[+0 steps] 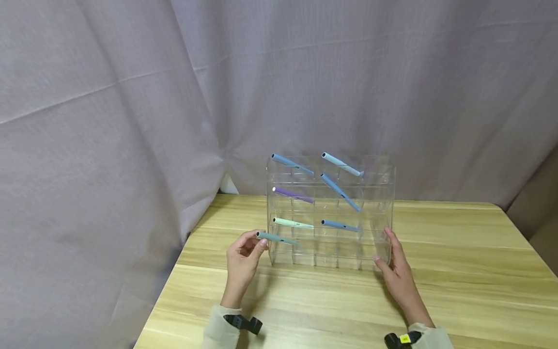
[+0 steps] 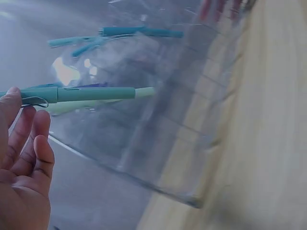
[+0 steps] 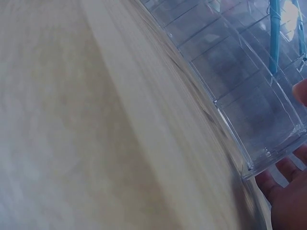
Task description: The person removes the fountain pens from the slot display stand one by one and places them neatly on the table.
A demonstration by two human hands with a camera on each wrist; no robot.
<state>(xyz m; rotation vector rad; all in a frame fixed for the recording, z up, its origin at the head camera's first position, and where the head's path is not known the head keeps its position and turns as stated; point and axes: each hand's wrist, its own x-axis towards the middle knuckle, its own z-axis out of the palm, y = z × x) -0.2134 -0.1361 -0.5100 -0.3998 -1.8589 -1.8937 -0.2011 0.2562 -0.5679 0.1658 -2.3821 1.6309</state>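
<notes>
My left hand [image 1: 241, 264] pinches a teal-green pen [image 1: 275, 237] by its clip end, between thumb and fingers. The pen lies nearly level in front of the lower left of a clear acrylic pen rack [image 1: 331, 257]; its far end overlaps the compartments in the head view. With thumb in front and fingers behind, my right hand [image 1: 398, 278] grips the rack's lower right side. In the left wrist view the pen's metal clip [image 2: 36, 100] sits by the thumb. The right wrist view shows fingers [image 3: 288, 170] at the rack's side wall.
Pens rest slanted in the rack: blue [image 1: 292, 164] and light blue [image 1: 342, 165] on top, purple [image 1: 292, 195] and blue [image 1: 341, 193] in the middle, pale green [image 1: 292, 223] and darker blue [image 1: 340, 225] lower. The wooden table [image 1: 462, 261] meets a grey curtain [image 1: 348, 97] behind.
</notes>
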